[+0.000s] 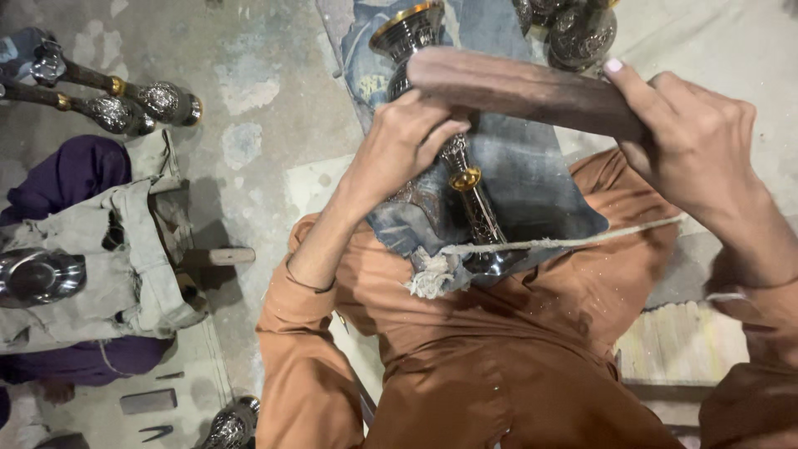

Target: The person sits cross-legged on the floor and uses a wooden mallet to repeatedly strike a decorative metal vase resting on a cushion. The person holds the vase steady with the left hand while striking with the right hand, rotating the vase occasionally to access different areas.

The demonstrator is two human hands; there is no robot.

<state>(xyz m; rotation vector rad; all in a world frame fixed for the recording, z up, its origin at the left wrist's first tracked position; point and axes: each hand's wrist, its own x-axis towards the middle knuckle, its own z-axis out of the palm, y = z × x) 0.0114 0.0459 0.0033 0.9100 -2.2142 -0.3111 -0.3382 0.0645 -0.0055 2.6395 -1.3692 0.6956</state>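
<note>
Orange-clad lap carries a denim cloth (pixel 532 183) and an engraved metal vase (pixel 465 179), hard, probably heavy and slick, best held at its narrow stem where the left hand (pixel 403 141) clamps it, while the right hand (pixel 690 141) grips a wooden block (pixel 515 87) above.

Silver engraved vase (pixel 432 108), gold bands; brown wooden block (pixel 524 90); blue denim cloth (pixel 515 183).

- One brown wooden block (pixel 524 91) is showing.
- One engraved silver metal vase with gold bands (pixel 432 108) is lying on the lap.
- Two long-stemmed engraved metal vases (pixel 125 100) are lying left.
</note>
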